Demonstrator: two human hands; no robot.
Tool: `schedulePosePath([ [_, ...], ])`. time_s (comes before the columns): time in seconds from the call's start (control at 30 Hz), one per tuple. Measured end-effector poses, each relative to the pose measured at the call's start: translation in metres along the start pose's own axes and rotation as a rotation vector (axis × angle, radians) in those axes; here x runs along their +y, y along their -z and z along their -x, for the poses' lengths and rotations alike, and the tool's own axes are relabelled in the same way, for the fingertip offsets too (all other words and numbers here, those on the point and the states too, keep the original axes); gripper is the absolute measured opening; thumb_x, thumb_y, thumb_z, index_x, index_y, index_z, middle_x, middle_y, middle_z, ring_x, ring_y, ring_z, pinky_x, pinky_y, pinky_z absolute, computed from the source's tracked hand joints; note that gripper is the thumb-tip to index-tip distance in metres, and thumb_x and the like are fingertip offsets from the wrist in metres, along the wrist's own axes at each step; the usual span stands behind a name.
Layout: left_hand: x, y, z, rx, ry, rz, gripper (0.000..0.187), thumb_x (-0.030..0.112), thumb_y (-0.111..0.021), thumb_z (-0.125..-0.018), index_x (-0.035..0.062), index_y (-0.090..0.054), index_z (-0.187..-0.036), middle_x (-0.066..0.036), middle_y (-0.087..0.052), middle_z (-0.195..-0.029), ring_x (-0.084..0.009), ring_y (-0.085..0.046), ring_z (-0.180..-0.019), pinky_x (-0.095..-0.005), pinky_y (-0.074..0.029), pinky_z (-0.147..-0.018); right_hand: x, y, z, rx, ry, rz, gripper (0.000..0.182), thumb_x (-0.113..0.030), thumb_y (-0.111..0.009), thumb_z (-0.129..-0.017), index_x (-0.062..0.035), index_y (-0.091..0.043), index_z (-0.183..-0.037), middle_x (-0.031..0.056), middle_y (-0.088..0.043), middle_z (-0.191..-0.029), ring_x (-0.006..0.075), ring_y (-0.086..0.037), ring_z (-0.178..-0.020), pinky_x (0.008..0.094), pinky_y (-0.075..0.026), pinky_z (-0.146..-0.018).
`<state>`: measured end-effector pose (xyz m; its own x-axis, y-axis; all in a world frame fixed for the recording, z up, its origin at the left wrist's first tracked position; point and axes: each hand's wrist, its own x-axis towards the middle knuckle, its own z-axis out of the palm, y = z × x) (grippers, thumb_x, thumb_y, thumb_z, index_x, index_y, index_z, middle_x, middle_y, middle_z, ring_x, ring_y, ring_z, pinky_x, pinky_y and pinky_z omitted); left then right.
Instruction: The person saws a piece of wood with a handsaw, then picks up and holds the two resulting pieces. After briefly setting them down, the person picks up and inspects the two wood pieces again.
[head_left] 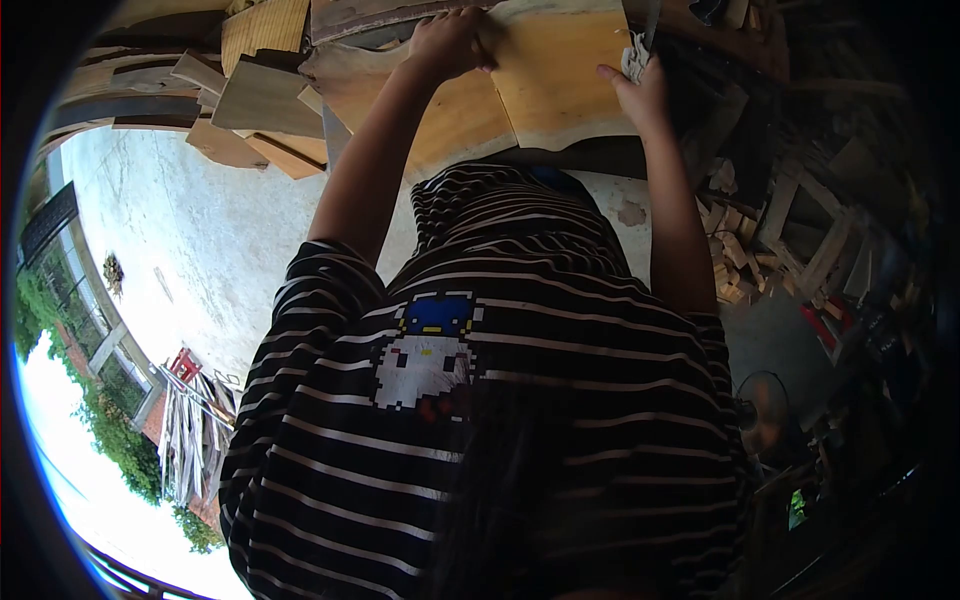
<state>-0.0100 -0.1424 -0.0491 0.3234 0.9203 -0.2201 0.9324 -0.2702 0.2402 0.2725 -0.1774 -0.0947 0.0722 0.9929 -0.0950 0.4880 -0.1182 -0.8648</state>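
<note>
Two light wooden boards, one at the left (380, 100) and one at the right (560, 80), lie side by side at the top of the view, with a dark seam between them. My left hand (450, 45) is over the left board near its far edge, fingers curled, and a blurred dark patch beside it is too unclear to name. At the right board's right edge, my right hand (640, 95) grips a crumpled whitish thing (635, 58), with the thumb extended over the wood.
Loose wood pieces (270, 95) are stacked at the upper left. Small wood blocks (735, 255) lie in a heap at the right, near a fan (762, 405). Long thin strips (190, 440) lean at the lower left. Pale floor (200, 230) shows at the left.
</note>
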Motion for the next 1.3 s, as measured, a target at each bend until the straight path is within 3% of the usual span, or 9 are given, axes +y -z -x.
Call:
schedulePosePath([
  [0.13, -0.004, 0.003, -0.002, -0.082, 0.052, 0.127, 0.084, 0.037, -0.081, -0.061, 0.0058, -0.042, -0.128, -0.018, -0.05, -0.125, -0.0328, -0.045, -0.119, -0.0446, -0.036, -0.097, 0.011, -0.006, 0.003, 0.007, -0.001, -0.164, 0.044, -0.019, -0.077, -0.071, 0.0011, -0.054, -0.102, 0.0092, -0.063, -0.094, 0.0174, -0.061, -0.084, 0.0304, -0.047, -0.077],
  [0.3, -0.009, 0.002, 0.006, 0.026, -0.104, 0.213, 0.072, 0.033, -0.081, -0.059, 0.0069, -0.048, -0.118, -0.017, -0.062, -0.102, -0.0343, -0.057, -0.102, -0.041, -0.044, -0.087, 0.01, -0.004, 0.016, 0.08, -0.01, -0.48, 0.025, -0.014, -0.067, -0.083, -0.0011, -0.056, -0.101, 0.0006, -0.06, -0.091, 0.0101, -0.056, -0.084, 0.0261, -0.045, -0.077],
  [0.5, -0.001, 0.021, 0.027, 0.093, -0.1, 0.256, 0.067, 0.026, -0.08, -0.061, 0.0072, -0.049, -0.117, -0.016, -0.063, -0.096, -0.0337, -0.058, -0.096, -0.0408, -0.044, -0.083, 0.009, -0.006, 0.009, 0.06, -0.012, -0.576, 0.022, -0.015, -0.064, -0.086, -0.0015, -0.057, -0.102, -0.0003, -0.06, -0.094, 0.0089, -0.055, -0.088, 0.0242, -0.043, -0.08],
  [0.6, 0.006, 0.048, 0.037, 0.007, -0.034, 0.411, 0.073, 0.026, -0.08, -0.063, 0.0045, -0.046, -0.125, -0.019, -0.057, -0.115, -0.0362, -0.053, -0.108, -0.0435, -0.044, -0.088, 0.009, -0.009, 0.001, 0.041, -0.014, -0.575, 0.022, -0.016, -0.064, -0.086, -0.0017, -0.058, -0.102, -0.0006, -0.06, -0.094, 0.0085, -0.054, -0.086, 0.0239, -0.042, -0.079],
  [0.7, 0.017, 0.074, 0.052, 0.08, -0.117, 0.462, 0.066, 0.017, -0.077, -0.065, 0.0032, -0.047, -0.122, -0.02, -0.059, -0.111, -0.0366, -0.055, -0.104, -0.0421, -0.046, -0.084, 0.003, -0.008, -0.007, -0.027, -0.081, -0.67, 0.022, -0.015, -0.064, -0.085, -0.0022, -0.058, -0.102, -0.0008, -0.059, -0.095, 0.0083, -0.054, -0.086, 0.0235, -0.042, -0.079],
  [0.9, 0.016, 0.08, 0.061, -0.057, 0.071, 0.528, 0.065, 0.014, -0.076, -0.067, 0.0059, -0.046, -0.124, -0.02, -0.059, -0.11, -0.0359, -0.056, -0.103, -0.0413, -0.046, -0.083, -0.006, 0.008, -0.006, -0.034, -0.04, -0.675, 0.026, -0.012, -0.06, -0.087, -0.0017, -0.056, -0.111, 0.0013, -0.06, -0.104, 0.0112, -0.055, -0.093, 0.0259, -0.041, -0.083],
  [1.03, 0.0, 0.05, 0.051, -0.032, 0.0, 0.449, 0.065, 0.016, -0.074, -0.071, 0.0095, -0.043, -0.128, -0.021, -0.058, -0.11, -0.0356, -0.056, -0.104, -0.0413, -0.045, -0.084, 0.008, 0.04, 0.009, 0.084, -0.238, -0.671, 0.029, -0.011, -0.06, -0.087, -0.0029, -0.055, -0.114, 0.0026, -0.059, -0.106, 0.0131, -0.056, -0.094, 0.0269, -0.042, -0.084],
  [1.17, -0.005, 0.007, 0.022, 0.193, -0.143, 0.306, 0.06, 0.016, -0.079, -0.061, 0.0096, -0.051, -0.114, -0.013, -0.063, -0.095, -0.0302, -0.059, -0.094, -0.04, -0.044, -0.081, 0.058, 0.063, 0.027, 0.083, -0.462, -0.771, 0.038, -0.027, -0.053, -0.09, -0.0041, -0.05, -0.12, 0.0062, -0.059, -0.102, 0.0173, -0.056, -0.088, 0.0301, -0.044, -0.079],
  [1.3, 0.022, -0.01, -0.006, 0.084, -0.116, 0.257, 0.053, 0.013, -0.078, -0.061, 0.0093, -0.055, -0.109, -0.011, -0.063, -0.095, -0.0291, -0.058, -0.095, -0.0402, -0.044, -0.082, 0.064, 0.055, 0.052, -0.938, -0.096, -1.742, 0.052, -0.038, -0.046, -0.091, -0.0083, -0.036, -0.132, 0.0125, -0.054, -0.096, 0.021, -0.049, -0.08, 0.0336, -0.04, -0.071],
])
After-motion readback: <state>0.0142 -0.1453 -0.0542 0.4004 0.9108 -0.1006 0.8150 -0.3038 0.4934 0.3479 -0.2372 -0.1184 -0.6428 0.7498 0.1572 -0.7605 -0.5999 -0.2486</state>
